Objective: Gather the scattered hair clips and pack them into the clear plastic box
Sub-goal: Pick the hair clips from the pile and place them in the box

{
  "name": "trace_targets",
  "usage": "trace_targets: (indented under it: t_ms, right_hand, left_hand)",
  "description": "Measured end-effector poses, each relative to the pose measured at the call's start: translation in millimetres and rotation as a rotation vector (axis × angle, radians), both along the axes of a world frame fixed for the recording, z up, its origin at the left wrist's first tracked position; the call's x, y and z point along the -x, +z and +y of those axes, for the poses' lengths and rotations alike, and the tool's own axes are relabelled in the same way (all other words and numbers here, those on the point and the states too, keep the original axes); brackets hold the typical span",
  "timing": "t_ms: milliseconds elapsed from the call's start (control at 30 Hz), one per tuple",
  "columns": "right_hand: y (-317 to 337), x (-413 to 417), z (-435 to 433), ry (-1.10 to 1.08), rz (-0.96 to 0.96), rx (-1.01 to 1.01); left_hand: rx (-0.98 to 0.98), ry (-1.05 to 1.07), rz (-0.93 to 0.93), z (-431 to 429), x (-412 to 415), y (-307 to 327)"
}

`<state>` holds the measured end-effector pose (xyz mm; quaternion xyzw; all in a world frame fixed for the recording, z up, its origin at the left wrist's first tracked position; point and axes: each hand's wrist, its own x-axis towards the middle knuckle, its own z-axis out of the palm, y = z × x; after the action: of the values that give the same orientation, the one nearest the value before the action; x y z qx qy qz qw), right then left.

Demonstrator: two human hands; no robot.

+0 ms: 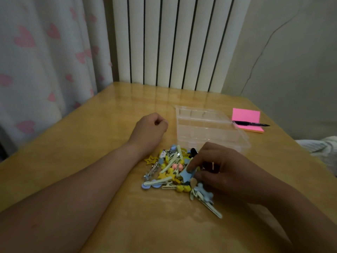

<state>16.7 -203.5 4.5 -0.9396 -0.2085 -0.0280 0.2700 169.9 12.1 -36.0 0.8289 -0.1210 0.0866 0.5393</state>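
A pile of small hair clips (170, 170) in yellow, blue, pale green and pink lies on the wooden table in front of me. Just behind it stands the clear plastic box (209, 128), open, with its lid flat behind it; nothing shows inside. My right hand (222, 170) lies over the right side of the pile, thumb and forefinger pinching a blue star-shaped clip (185, 174). My left hand (151, 128) rests on the table left of the box, fingers curled into a loose fist with nothing visible in it.
A pink sticky-note pad (246, 115) with a black pen (251, 123) across it lies right of the box. A radiator (173, 42) and a heart-print curtain (45, 61) stand behind the table (91, 143). White fabric (324, 148) lies off the right edge.
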Motion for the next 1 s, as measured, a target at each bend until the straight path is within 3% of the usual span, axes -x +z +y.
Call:
trace_targets:
  t_ms: [167,400,533,700,1000]
  right_hand:
    - [0,4,-4,-0.020,-0.003,-0.029]
    - [9,8,-15,-0.097,0.141,-0.460]
    - [8,6,-20,-0.157,0.125,-0.455]
    - [13,-1,-21,-0.298,0.067,-0.529]
    - [58,-79,-6,-0.435,0.037,-0.288]
  left_hand:
    - [0.038,-0.011,-0.004,0,2,2]
    - [-0.019,-0.016,-0.130,-4,9,3]
    - [-0.080,-0.064,-0.176,-10,13,2]
    - [-0.130,-0.150,-0.088,-10,8,2]
    - [-0.111,-0.139,-0.041,-9,6,2]
